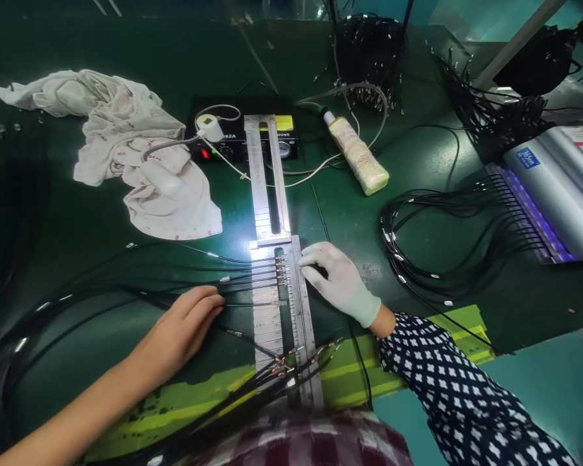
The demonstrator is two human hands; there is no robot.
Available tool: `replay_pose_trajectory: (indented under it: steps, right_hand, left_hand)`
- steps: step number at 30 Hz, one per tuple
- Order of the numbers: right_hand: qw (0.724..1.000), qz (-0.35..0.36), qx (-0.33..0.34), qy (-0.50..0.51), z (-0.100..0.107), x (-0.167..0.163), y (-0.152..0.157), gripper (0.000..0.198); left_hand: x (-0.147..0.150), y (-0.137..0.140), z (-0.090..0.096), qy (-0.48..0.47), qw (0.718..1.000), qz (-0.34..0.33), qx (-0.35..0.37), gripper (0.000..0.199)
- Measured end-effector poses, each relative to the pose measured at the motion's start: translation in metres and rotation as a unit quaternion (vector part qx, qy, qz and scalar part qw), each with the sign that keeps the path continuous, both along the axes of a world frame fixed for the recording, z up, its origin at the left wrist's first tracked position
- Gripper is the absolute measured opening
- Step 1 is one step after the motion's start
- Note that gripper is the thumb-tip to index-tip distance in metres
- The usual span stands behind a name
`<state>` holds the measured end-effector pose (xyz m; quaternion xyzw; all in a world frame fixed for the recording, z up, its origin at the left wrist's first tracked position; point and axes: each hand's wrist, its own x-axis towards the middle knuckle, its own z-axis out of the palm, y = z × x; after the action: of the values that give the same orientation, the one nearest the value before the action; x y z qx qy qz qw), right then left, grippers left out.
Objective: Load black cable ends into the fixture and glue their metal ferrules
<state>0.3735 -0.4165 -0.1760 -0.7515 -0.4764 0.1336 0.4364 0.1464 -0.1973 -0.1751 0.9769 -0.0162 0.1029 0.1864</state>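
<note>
My bare left hand (187,320) is closed on a black cable (243,304), whose stripped end lies across the slotted metal jig (267,327). Above it, several more cables (243,275) rest side by side in the grooves, their coloured wire ends over the slot. In a white glove, my right hand (337,278) rests at the jig's right rail, thumb and forefinger bent together at its edge. A loose bunch of black cables (267,382) with bared orange-tipped ends lies over the jig's near end.
A white cloth (160,175) lies at the back left. Behind the jig sits a black control box (218,139), with a wrapped bottle (357,155) beside it. On the right, cables (403,226) run into a silver lamp unit (558,188) glowing purple. Cable bundles (369,58) stand farther back.
</note>
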Motion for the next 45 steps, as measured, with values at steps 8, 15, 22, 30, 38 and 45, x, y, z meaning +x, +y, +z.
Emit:
replay_pose_trajectory:
  steps: [8, 15, 22, 30, 38, 45]
  right_hand:
    - [1.000, -0.002, -0.017, -0.001, 0.003, -0.001, 0.000, 0.013]
    - [1.000, -0.011, -0.024, 0.003, 0.003, 0.000, 0.001, 0.014]
    - [1.000, -0.008, -0.024, 0.004, 0.005, 0.000, 0.002, 0.013]
    - [0.999, -0.009, -0.032, 0.014, 0.005, 0.000, 0.002, 0.012]
    - [0.999, -0.007, -0.029, 0.014, 0.005, 0.000, 0.003, 0.011]
    - [0.999, -0.003, -0.030, 0.011, 0.004, 0.001, 0.001, 0.011]
  left_hand:
    - [0.020, -0.016, -0.004, -0.003, 0.995, -0.080, -0.058, 0.029]
    - [0.023, -0.006, 0.000, 0.018, 0.992, -0.085, -0.087, 0.047]
    - [0.028, -0.008, 0.000, 0.028, 0.992, -0.079, -0.093, 0.044]
    - [0.030, -0.011, 0.008, 0.023, 0.995, -0.078, -0.059, 0.042]
    - [0.036, -0.012, 0.007, 0.030, 0.993, -0.078, -0.089, 0.029]
    - [0.016, -0.014, -0.008, 0.034, 0.997, -0.037, -0.065, 0.043]
